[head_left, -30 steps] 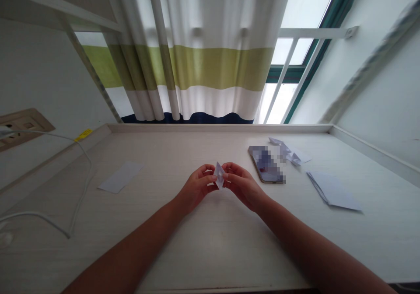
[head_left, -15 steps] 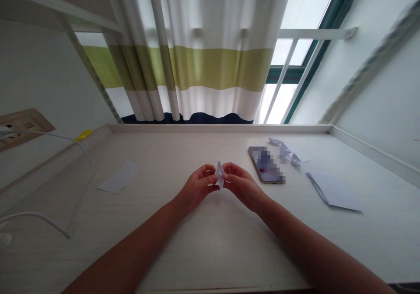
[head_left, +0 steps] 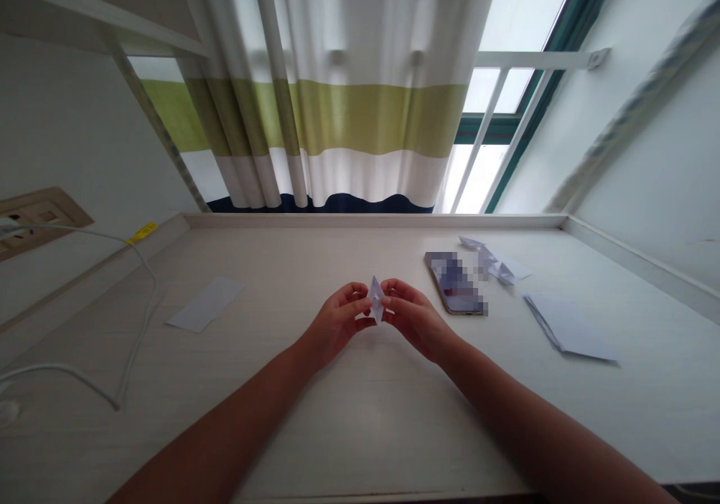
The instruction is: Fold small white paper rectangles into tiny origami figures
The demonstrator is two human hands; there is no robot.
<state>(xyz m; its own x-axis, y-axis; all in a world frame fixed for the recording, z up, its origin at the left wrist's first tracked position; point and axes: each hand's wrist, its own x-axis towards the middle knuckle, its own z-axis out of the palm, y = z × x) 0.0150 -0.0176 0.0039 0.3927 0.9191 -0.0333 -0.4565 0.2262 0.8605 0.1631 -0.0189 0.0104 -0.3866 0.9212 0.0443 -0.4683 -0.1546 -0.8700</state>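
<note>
A small folded white paper piece (head_left: 375, 299) stands pointed upward between both hands, just above the pale desk (head_left: 349, 421). My left hand (head_left: 336, 320) pinches its left side with curled fingers. My right hand (head_left: 415, 319) pinches its right side, thumb and fingers pressed on the paper. Both forearms reach in from the bottom edge.
A phone (head_left: 456, 283) lies right of the hands, with folded paper shapes (head_left: 495, 262) behind it and a stack of paper sheets (head_left: 568, 327) further right. A paper strip (head_left: 207, 304) lies at the left. A white cable (head_left: 132, 339) runs from the wall socket (head_left: 34, 215). A striped curtain (head_left: 349, 114) hangs behind.
The folded paper has shifted very slightly between the fingertips; both hands stay in the same place.
</note>
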